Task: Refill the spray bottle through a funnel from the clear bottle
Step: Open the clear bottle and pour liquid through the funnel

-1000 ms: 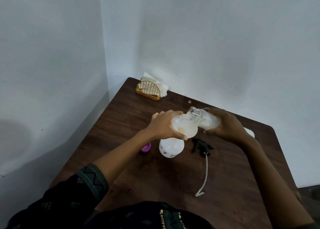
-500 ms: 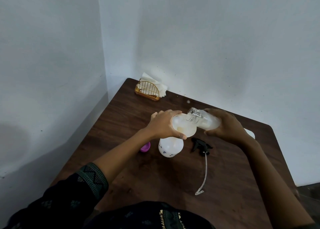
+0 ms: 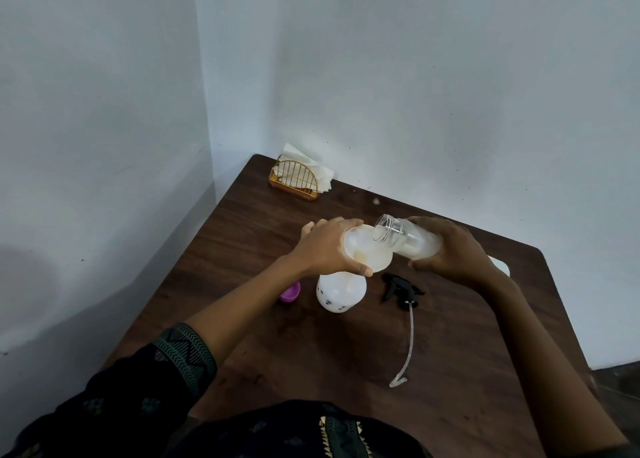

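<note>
A white spray bottle point(image 3: 341, 293) with small dark dots stands on the brown table point(image 3: 311, 360), its top off. A translucent white funnel point(image 3: 369, 251) sits in its neck, and my left hand point(image 3: 325, 248) grips the funnel's rim. My right hand point(image 3: 450, 249) holds the clear bottle point(image 3: 403, 237) tipped on its side, its open mouth over the funnel. Pale liquid lies in the funnel's bowl. The black spray head point(image 3: 401, 286) with its long clear tube point(image 3: 410, 343) lies on the table right of the spray bottle.
A purple cap point(image 3: 290, 292) lies left of the spray bottle, partly behind my left forearm. A gold wire napkin holder point(image 3: 294, 180) with white napkins stands at the far corner by the walls. A white flat object point(image 3: 500, 267) shows behind my right wrist.
Both hands, the funnel and the tipped clear bottle hold nearly the same pose. The view has shifted only slightly.
</note>
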`<act>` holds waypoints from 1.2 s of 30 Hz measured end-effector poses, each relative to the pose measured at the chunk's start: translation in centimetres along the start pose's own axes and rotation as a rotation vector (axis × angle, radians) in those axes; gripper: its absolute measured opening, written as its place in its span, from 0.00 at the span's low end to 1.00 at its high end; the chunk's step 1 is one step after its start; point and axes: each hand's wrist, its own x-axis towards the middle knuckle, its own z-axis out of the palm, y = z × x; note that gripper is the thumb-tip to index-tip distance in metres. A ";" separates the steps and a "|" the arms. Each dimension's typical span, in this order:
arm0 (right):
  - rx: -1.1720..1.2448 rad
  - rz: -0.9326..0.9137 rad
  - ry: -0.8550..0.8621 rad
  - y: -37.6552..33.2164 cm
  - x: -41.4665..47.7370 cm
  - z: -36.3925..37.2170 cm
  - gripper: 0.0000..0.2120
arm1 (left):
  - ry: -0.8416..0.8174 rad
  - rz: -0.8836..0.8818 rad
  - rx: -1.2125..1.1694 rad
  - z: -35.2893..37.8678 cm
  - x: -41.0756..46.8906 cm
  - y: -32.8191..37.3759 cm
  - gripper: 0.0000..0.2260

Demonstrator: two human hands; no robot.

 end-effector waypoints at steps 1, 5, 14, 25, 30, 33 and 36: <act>0.000 -0.002 0.000 0.0 0.0 0.0 0.33 | 0.000 0.000 0.001 0.0 0.0 0.0 0.41; -0.008 -0.004 0.002 0.1 0.2 0.1 0.34 | -0.002 0.001 0.005 -0.1 0.0 0.1 0.41; -0.015 -0.008 0.003 0.0 0.2 0.0 0.34 | 0.004 0.003 0.008 -0.1 0.0 0.1 0.40; -0.012 -0.001 -0.001 0.1 0.1 0.0 0.33 | 0.004 0.009 0.015 0.0 0.0 0.0 0.41; -0.012 0.007 0.007 -0.1 0.0 -0.1 0.33 | 0.009 0.012 0.028 0.0 0.1 -0.1 0.41; -0.009 0.010 0.005 -0.2 -0.2 -0.2 0.34 | 0.011 0.011 0.028 0.0 0.1 -0.1 0.41; -0.002 0.007 0.007 -0.2 -0.2 -0.2 0.33 | 0.010 0.015 0.035 0.0 0.1 0.0 0.41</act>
